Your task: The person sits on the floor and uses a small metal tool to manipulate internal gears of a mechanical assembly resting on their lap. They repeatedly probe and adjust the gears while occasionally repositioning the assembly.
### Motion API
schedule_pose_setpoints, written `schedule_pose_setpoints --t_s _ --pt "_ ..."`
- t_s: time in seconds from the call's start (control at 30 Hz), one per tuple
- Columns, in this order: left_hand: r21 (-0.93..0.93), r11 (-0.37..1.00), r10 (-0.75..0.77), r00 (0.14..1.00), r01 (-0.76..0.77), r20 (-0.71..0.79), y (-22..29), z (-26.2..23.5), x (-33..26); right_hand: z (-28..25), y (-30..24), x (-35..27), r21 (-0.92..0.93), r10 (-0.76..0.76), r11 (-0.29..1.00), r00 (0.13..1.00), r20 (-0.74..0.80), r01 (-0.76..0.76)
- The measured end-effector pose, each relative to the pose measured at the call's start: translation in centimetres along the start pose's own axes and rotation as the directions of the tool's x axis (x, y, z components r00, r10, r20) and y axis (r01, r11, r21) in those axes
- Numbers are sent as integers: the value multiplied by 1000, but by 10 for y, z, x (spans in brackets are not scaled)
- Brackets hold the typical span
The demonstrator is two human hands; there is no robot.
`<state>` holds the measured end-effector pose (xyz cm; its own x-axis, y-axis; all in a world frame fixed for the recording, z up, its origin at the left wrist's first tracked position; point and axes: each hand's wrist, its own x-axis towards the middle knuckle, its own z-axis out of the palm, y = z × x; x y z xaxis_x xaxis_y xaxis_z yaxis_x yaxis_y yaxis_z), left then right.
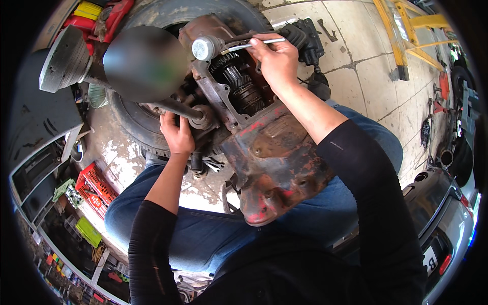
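pale floor tiles [345, 51] spread out beyond the worn gearbox housing [284, 152] in the head view, with a yellow metal frame [427, 21] well off to its far right and a car [442, 229] to its near right. well left of the housing are a grey surface [40, 107] and a red plastic crate [95, 189]; behind its far end lies a big black tyre [133, 119]. the housing itself sits between the person's jeans-clad legs, its rectangular opening baring dark toothed gears [241, 84]. over the far edge of that opening, the right hand [274, 58] has its fingers closed on a slim pale tool [238, 48], whose tip is near a white round-topped piece [205, 48]. just left of the housing, the left hand [178, 134] is half curled below a metal shaft [178, 107]; whether it grips anything, i cannot tell. a round blurred patch hides what is above the shaft.
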<state>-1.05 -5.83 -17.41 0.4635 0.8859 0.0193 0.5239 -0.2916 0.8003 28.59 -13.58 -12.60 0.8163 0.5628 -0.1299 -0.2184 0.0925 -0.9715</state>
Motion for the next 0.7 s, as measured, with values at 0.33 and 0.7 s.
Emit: schedule_pose_setpoints --t_s 0.33,0.7 --pt "-25 999 -30 1000 30 -4 -5 -2 -2 10 2 -9 61 3 998 1000 17 -4" --pt "-12 1000 -7 1000 8 5 4 -1 0 4 1 -4 18 -72 997 996 44 71"
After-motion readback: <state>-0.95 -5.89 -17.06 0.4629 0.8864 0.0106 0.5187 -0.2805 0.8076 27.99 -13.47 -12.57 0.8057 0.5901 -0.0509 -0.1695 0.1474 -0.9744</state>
